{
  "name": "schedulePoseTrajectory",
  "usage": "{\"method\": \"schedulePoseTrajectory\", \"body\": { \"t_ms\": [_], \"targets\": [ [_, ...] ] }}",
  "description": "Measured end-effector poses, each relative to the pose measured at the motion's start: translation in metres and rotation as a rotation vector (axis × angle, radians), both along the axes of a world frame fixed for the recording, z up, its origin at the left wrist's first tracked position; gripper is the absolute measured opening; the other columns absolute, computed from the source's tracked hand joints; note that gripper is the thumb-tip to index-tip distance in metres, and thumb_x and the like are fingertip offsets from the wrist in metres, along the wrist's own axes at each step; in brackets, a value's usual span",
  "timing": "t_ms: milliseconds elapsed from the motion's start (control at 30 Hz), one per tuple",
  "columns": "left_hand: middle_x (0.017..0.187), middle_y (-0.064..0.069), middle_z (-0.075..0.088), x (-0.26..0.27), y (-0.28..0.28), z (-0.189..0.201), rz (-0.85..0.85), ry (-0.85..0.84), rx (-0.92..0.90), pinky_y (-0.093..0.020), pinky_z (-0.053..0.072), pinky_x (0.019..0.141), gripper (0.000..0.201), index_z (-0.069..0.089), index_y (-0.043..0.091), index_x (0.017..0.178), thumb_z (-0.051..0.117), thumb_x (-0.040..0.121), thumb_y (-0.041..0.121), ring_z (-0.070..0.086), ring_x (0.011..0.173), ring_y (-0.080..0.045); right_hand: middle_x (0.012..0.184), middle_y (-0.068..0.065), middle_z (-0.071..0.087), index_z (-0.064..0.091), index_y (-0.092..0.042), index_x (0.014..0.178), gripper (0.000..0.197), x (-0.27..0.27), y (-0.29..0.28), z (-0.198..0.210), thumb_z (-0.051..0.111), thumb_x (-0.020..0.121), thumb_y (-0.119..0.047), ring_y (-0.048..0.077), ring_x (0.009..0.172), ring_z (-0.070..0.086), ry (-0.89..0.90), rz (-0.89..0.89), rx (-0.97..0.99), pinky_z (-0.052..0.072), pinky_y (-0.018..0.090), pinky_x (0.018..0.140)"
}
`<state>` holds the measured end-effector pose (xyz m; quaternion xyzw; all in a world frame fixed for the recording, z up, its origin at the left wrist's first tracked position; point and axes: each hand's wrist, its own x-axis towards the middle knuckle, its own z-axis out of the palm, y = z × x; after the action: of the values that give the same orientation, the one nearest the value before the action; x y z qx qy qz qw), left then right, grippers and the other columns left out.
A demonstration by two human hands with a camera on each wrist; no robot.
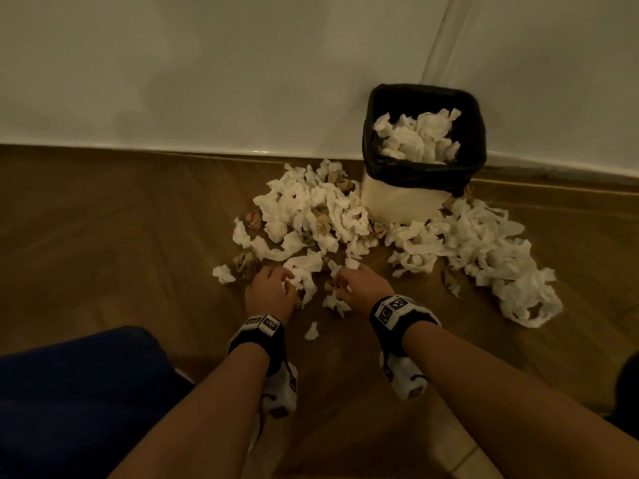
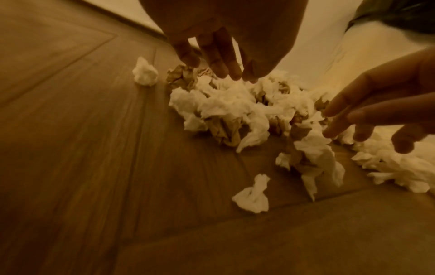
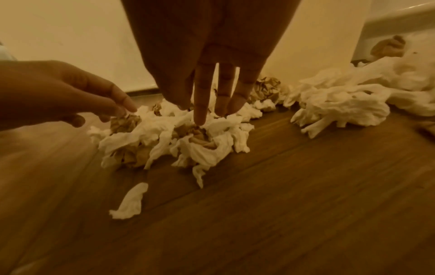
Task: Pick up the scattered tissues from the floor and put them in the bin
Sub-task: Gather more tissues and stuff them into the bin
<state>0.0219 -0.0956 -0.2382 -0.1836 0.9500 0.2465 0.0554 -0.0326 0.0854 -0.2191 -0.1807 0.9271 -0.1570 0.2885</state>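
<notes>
White tissues [image 1: 311, 209] mixed with brown crumpled paper balls lie heaped on the wooden floor left of the bin [image 1: 397, 202]; a second heap [image 1: 491, 250] spreads to its right. The cream bin has a black liner and holds several tissues. My left hand [image 1: 276, 285] hovers over the heap's near edge, fingers [image 2: 223, 63] pointing down just above the tissues, holding nothing. My right hand [image 1: 349, 281] is beside it, its straight fingers [image 3: 202, 104] touching the clump [image 3: 188, 141] below. Neither hand grips anything.
A small tissue scrap [image 1: 312, 330] lies alone between my wrists, and a loose tissue ball [image 1: 224, 274] sits left of my left hand. The bin stands against a pale wall [image 1: 207, 81]. My blue-clad knee [image 1: 69, 392] fills the lower left.
</notes>
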Motion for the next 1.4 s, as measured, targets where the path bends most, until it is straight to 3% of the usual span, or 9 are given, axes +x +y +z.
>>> {"method": "schedulePoseTrajectory", "body": {
  "t_ms": [300, 467, 600, 767, 900, 1067, 1133, 1267, 1400],
  "targets": [
    [0.106, -0.006, 0.057, 0.020, 0.018, -0.019, -0.178, 0.048, -0.091, -0.033, 0.045, 0.070, 0.026, 0.060, 0.016, 0.104, 0.052, 0.088, 0.035, 0.056, 0.090, -0.025, 0.136, 0.007, 0.038, 0.048, -0.018, 0.127, 0.036, 0.012, -0.026, -0.028, 0.049, 0.092, -0.023, 0.029, 0.125, 0.032, 0.129, 0.235, 0.086, 0.044, 0.040, 0.096],
    [0.130, -0.008, 0.039, 0.033, 0.030, -0.034, -0.404, -0.278, -0.060, -0.036, 0.049, 0.081, 0.066, 0.030, 0.026, 0.142, 0.056, 0.085, 0.045, 0.046, 0.113, -0.027, 0.142, 0.007, 0.029, 0.047, -0.024, 0.128, 0.035, 0.017, -0.026, -0.039, 0.046, 0.093, -0.025, 0.036, 0.129, 0.026, 0.035, 0.187, 0.197, 0.044, 0.043, 0.096],
    [0.148, -0.013, 0.023, 0.036, 0.032, -0.039, -0.404, -0.409, -0.010, -0.043, 0.046, 0.095, 0.048, 0.045, 0.021, 0.128, 0.062, 0.086, 0.035, 0.038, 0.128, -0.031, 0.150, 0.010, 0.019, 0.040, -0.022, 0.135, 0.042, 0.021, -0.019, -0.045, 0.047, 0.093, -0.017, 0.042, 0.131, 0.025, -0.055, 0.145, 0.243, 0.036, 0.045, 0.106],
    [0.123, -0.015, 0.051, 0.026, 0.036, -0.041, -0.372, -0.445, 0.046, -0.037, 0.042, 0.093, 0.021, 0.059, 0.007, 0.108, 0.051, 0.092, 0.018, 0.051, 0.112, -0.031, 0.143, 0.015, 0.031, 0.045, -0.011, 0.133, 0.043, 0.022, -0.004, -0.044, 0.049, 0.091, -0.006, 0.036, 0.127, 0.038, -0.091, 0.087, 0.104, 0.036, 0.039, 0.103],
    [0.116, -0.013, 0.061, 0.026, 0.033, -0.043, -0.353, -0.380, 0.053, -0.035, 0.045, 0.091, 0.023, 0.061, 0.011, 0.110, 0.047, 0.092, 0.012, 0.055, 0.109, -0.028, 0.114, 0.014, 0.060, 0.063, -0.006, 0.112, 0.026, 0.024, 0.008, -0.042, 0.050, 0.089, -0.005, 0.029, 0.103, 0.058, -0.144, -0.467, -0.216, 0.046, 0.033, 0.088],
    [0.123, -0.011, 0.054, 0.024, 0.031, -0.038, -0.274, -0.262, 0.135, -0.034, 0.043, 0.093, 0.038, 0.054, 0.015, 0.122, 0.038, 0.092, -0.001, 0.051, 0.113, -0.027, 0.073, 0.005, 0.049, 0.059, -0.009, 0.083, 0.025, 0.016, 0.022, -0.033, 0.037, 0.094, -0.006, 0.016, 0.061, 0.044, -0.591, -1.288, -0.723, 0.039, 0.029, 0.055],
    [0.127, -0.011, 0.048, 0.023, 0.031, -0.034, -0.237, -0.219, 0.173, -0.036, 0.046, 0.092, 0.042, 0.054, 0.014, 0.122, 0.039, 0.089, -0.007, 0.052, 0.110, -0.028, 0.064, 0.003, 0.039, 0.054, -0.010, 0.077, 0.023, 0.016, 0.032, -0.030, 0.037, 0.092, -0.012, 0.014, 0.051, 0.031, -0.714, -1.430, -0.806, 0.029, 0.028, 0.049],
    [0.125, -0.009, 0.045, 0.024, 0.030, -0.032, -0.180, -0.162, 0.147, -0.030, 0.044, 0.087, 0.040, 0.054, 0.014, 0.118, 0.044, 0.086, -0.009, 0.050, 0.110, -0.027, 0.051, 0.002, 0.040, 0.051, -0.013, 0.062, 0.037, 0.020, 0.049, -0.032, 0.051, 0.089, -0.038, 0.016, 0.034, 0.039, -0.771, -1.549, -0.893, 0.037, 0.026, 0.046],
    [0.096, -0.008, 0.056, 0.021, 0.033, -0.027, -0.025, -0.064, 0.167, -0.029, 0.036, 0.069, 0.017, 0.051, 0.013, 0.099, 0.035, 0.098, 0.018, 0.052, 0.084, -0.021, 0.065, 0.004, 0.043, 0.050, -0.011, 0.074, 0.031, 0.020, 0.059, -0.033, 0.040, 0.098, -0.030, 0.019, 0.052, 0.040, -0.673, -1.543, -0.756, 0.037, 0.030, 0.043]
  ]
}}
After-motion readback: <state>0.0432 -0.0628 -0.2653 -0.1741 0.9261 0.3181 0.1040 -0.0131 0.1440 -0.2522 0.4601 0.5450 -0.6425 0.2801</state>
